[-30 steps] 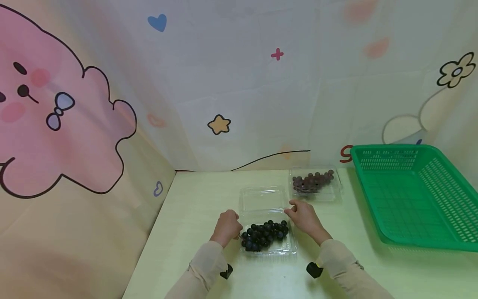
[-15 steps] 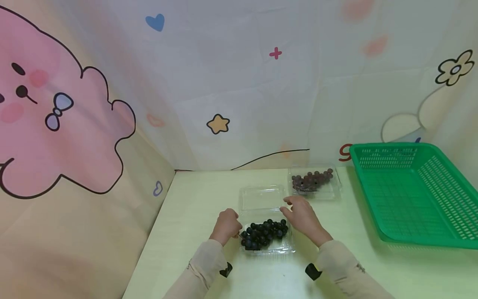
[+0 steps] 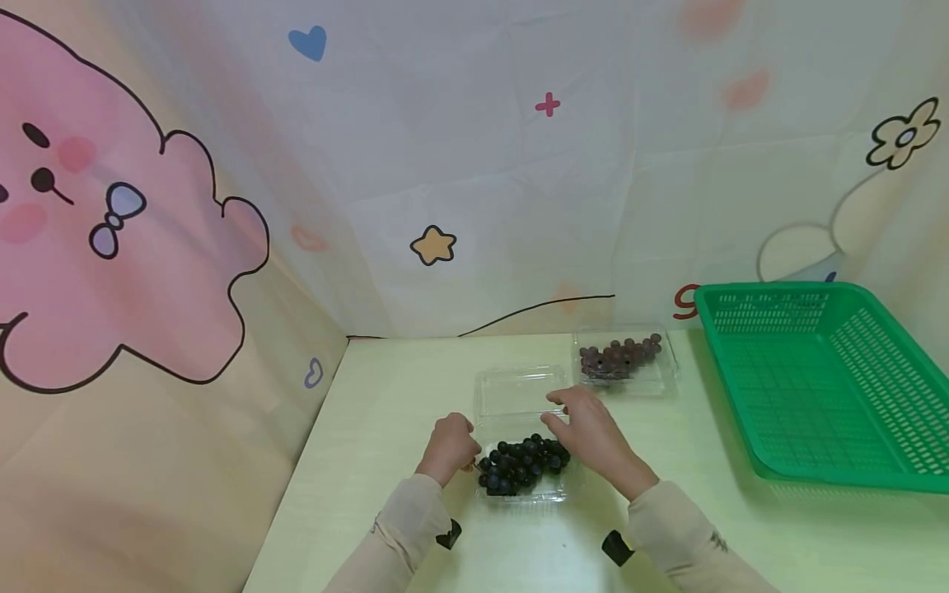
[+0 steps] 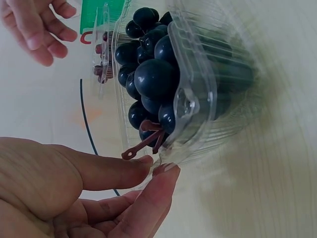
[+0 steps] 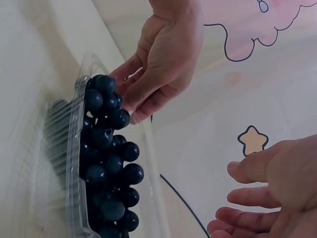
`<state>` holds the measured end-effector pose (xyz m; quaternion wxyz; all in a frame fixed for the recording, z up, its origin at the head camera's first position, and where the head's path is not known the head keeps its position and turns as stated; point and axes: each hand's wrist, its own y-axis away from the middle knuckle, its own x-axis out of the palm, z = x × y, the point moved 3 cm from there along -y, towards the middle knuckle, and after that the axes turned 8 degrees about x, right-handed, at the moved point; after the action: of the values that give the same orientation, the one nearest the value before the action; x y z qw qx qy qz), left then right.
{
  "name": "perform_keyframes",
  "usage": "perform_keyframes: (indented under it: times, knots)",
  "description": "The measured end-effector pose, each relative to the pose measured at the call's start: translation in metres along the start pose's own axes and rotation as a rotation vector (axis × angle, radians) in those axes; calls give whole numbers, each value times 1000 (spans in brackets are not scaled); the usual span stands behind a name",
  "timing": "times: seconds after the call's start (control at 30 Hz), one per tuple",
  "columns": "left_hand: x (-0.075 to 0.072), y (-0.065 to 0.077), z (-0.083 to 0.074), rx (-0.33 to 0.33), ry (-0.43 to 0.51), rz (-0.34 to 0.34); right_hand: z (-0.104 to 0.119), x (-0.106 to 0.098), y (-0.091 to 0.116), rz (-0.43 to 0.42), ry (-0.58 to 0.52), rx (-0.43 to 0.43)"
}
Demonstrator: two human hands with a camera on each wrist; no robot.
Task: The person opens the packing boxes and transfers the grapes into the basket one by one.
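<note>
A bunch of dark grapes lies in the base of a clear plastic clamshell box, whose lid is folded back flat on the far side. My left hand is at the box's left side. Its thumb and forefinger pinch the box's rim beside the brown grape stem. Over the right side of the box hovers my right hand, fingers spread and apart from the grapes, with nothing held. In the right wrist view its fingers are relaxed, and the left hand shows across the grapes.
Behind and to the right, a second clear box contains reddish grapes. A green plastic basket stands at the far right of the pale table. A printed curtain hangs behind the table.
My right hand has shifted left, from beside the box to above its right edge. The left hand has stayed at the left rim, and the grapes remain in place.
</note>
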<state>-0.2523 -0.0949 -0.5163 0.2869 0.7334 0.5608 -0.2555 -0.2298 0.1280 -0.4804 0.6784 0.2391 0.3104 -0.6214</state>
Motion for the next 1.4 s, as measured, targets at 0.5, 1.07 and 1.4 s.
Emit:
perform_keyframes:
  times: [0.5,1.07,1.4]
  knots:
    - [0,0,1,-26,55,18,34,4,14,56,5,-32]
    - [0,-2,4,-41,53,10,55,20,20,120,44,-106]
    - [0,0,3,-39,46,11,58,32,24,164,76,-153]
